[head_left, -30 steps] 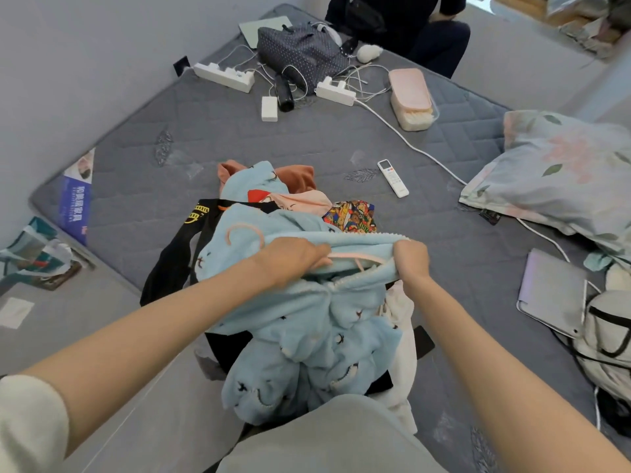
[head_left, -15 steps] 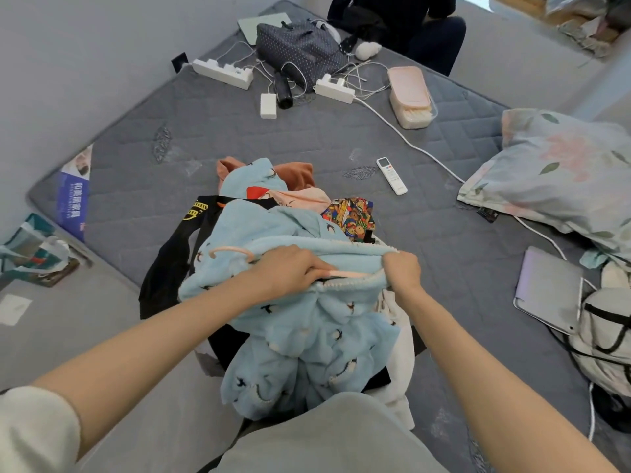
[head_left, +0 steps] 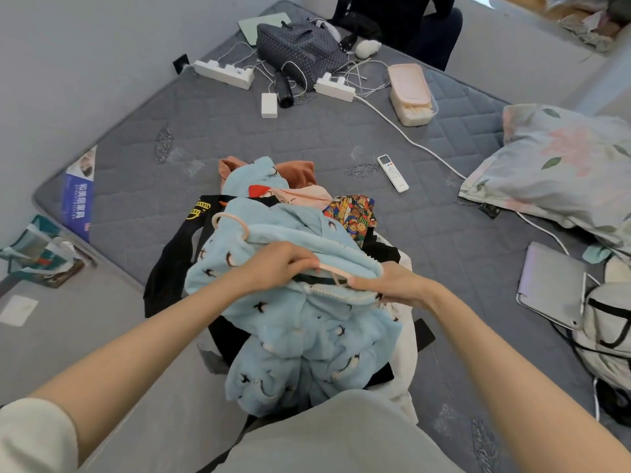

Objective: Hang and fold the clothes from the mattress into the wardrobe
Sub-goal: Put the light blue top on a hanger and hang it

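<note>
A fluffy light blue garment [head_left: 307, 322] with small black bird marks lies on top of a clothes pile on the grey mattress [head_left: 341, 138]. A pink plastic hanger [head_left: 235, 227] sits partly inside it, its hook sticking out at the upper left. My left hand [head_left: 273, 266] grips the hanger and the blue fabric near the collar. My right hand [head_left: 389, 283] pinches the garment's edge at the hanger's right end. Under the blue garment lie a black piece [head_left: 177, 254], an orange-brown piece [head_left: 297, 172], a pale pink one and a colourful printed one [head_left: 353, 213].
A white remote [head_left: 392, 173] lies beyond the pile. Power strips [head_left: 223, 74], cables, a dotted bag [head_left: 300, 51] and a pink-lidded box [head_left: 411, 93] crowd the far end. A floral pillow [head_left: 560, 169], a laptop [head_left: 549, 285] and a pale bag are at right. A person sits at the far edge.
Both hands have shifted slightly lower and nearer to me with the blue garment. The hanger's arm has pushed further into the fabric toward my right hand.
</note>
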The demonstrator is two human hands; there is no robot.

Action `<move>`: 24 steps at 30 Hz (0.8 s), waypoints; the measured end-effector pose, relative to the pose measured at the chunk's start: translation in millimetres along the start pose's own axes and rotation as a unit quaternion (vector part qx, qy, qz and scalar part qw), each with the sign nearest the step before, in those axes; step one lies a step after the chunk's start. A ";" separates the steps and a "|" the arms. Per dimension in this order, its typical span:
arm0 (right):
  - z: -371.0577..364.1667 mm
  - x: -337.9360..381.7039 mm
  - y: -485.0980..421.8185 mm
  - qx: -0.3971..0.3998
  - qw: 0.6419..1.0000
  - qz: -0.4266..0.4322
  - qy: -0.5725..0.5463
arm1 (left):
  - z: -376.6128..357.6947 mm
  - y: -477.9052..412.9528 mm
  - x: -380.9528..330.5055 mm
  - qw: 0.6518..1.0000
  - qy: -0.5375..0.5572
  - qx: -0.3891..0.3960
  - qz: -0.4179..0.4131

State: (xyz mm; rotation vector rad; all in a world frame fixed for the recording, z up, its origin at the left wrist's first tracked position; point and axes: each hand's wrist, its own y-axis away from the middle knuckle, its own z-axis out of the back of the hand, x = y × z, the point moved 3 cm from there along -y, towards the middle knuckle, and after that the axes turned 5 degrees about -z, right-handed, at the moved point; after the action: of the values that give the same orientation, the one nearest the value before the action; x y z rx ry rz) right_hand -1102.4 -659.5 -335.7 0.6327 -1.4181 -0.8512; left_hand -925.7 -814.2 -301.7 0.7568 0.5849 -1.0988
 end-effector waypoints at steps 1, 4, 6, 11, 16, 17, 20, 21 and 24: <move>-2.5 0.2 -0.5 0.034 0.999 -0.020 -0.023 | 2.8 2.5 2.5 0.999 0.031 0.006 0.000; -8.6 1.1 -1.0 0.100 0.980 -0.076 -0.156 | 10.6 10.0 8.1 0.996 0.087 0.022 0.010; -12.0 2.9 -0.5 0.103 0.982 -0.091 -0.133 | 11.1 14.4 9.5 0.995 0.090 0.039 0.010; -19.1 15.4 -7.2 -0.038 0.998 -0.034 0.031 | 8.8 21.0 14.3 0.996 0.078 0.042 0.028; -13.4 28.4 -15.2 -0.255 0.941 -0.004 0.224 | 10.6 7.7 14.6 0.998 0.033 0.002 0.056; -11.0 28.7 -13.4 -0.274 0.929 -0.001 0.250 | 9.8 4.1 13.2 0.998 0.014 -0.009 0.064; -0.5 28.3 -2.7 -0.314 0.911 0.018 0.268 | 7.1 -4.9 8.1 0.994 -0.053 -0.051 0.084; 2.6 27.5 0.1 -0.320 0.905 0.023 0.278 | 5.5 -7.2 6.1 0.992 -0.073 -0.059 0.086; 7.6 26.1 3.9 -0.326 0.894 0.012 0.307 | 1.4 -13.2 -0.7 0.988 -0.116 -0.052 0.086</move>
State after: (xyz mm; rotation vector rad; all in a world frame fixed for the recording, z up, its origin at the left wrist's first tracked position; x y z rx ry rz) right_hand -1110.6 -677.6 -316.8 0.3108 -0.5088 -0.9303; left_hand -938.2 -818.3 -303.6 0.5675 0.3691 -0.9717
